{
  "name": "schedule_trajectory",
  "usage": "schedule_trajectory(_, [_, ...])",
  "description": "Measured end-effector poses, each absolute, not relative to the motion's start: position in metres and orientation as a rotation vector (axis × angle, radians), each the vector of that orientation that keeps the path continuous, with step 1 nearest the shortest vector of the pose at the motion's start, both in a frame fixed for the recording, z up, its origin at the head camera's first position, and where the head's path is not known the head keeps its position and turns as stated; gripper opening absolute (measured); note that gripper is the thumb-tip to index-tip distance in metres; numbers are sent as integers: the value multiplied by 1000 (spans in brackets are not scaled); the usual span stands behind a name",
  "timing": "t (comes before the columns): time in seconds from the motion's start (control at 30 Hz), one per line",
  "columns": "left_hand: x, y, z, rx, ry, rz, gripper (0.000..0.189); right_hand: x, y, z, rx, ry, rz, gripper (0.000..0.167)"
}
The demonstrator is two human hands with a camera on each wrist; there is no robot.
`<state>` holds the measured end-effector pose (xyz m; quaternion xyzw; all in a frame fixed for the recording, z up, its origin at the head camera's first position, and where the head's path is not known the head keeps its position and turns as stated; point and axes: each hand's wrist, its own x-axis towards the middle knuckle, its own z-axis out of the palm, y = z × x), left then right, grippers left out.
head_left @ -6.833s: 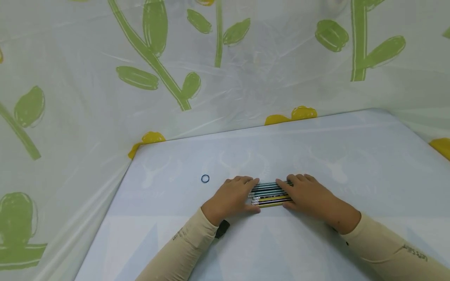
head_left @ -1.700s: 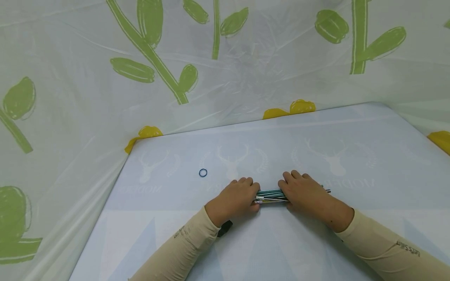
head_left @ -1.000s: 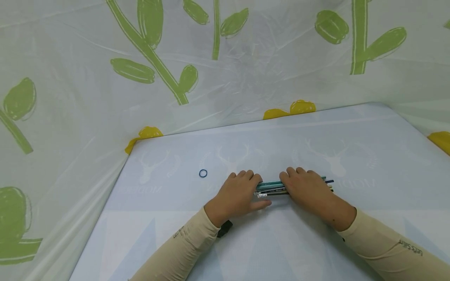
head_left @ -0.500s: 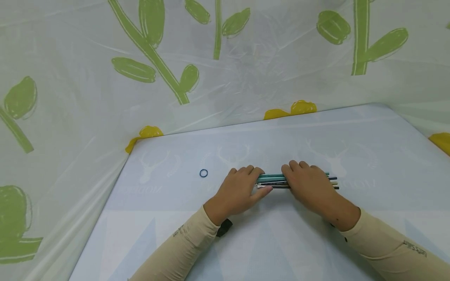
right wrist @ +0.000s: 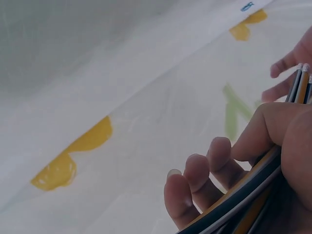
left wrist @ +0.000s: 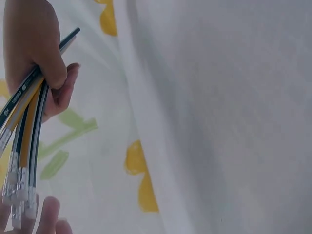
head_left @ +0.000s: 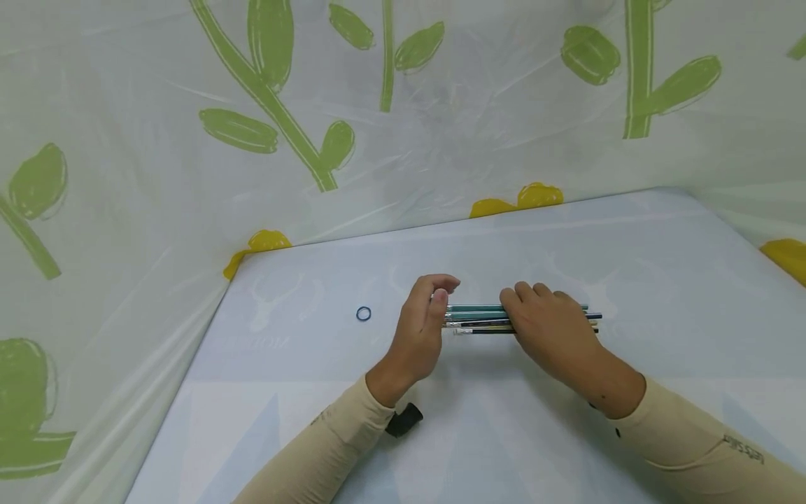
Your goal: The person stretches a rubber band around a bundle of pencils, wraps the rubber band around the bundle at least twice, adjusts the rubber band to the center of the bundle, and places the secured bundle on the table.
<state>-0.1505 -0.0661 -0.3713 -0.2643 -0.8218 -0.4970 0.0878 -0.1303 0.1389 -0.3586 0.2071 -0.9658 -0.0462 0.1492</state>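
Observation:
A bundle of pencils (head_left: 478, 314), some teal, some dark and some yellow, lies sideways above the table in the head view. My right hand (head_left: 557, 336) grips it around the middle, thumb and fingers curled about the shafts in the right wrist view. White eraser ends with silver ferrules (left wrist: 22, 190) fan out unevenly toward my left hand (head_left: 418, 329). That hand is upright, palm facing the eraser ends, with fingers loosely bent and not wrapped around the pencils. Whether the palm touches every eraser is hidden. A thin blue ring-shaped band (head_left: 364, 313) lies left of my hands.
The table (head_left: 491, 448) wears a pale cloth with faint deer-head prints. Behind it hangs a whitish sheet (head_left: 472, 140) with green leaves and yellow flowers. A small black object (head_left: 404, 420) sits under the left wrist.
The pencils have gone from lying flat between both hands to a raised bundle in the right hand. My left hand has let go and turned palm toward the eraser ends. The blue band stays put.

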Motion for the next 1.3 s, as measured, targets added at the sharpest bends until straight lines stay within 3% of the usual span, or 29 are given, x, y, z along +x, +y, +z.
schedule_trajectory(0.13, [-150,-66,-374,-774,-2371,-1645,56,-130,133,-355,592,-2784,-128,33])
schedule_trajectory(0.5, [-148,-63,-377,-765,-2287,-1762,57,-130,123,-353,579,-2806,-153,33])
schedule_trajectory(1.3, [-140,-55,-374,-632,-2317,-1903,35,-131,114,-351,550,-2812,-166,33])
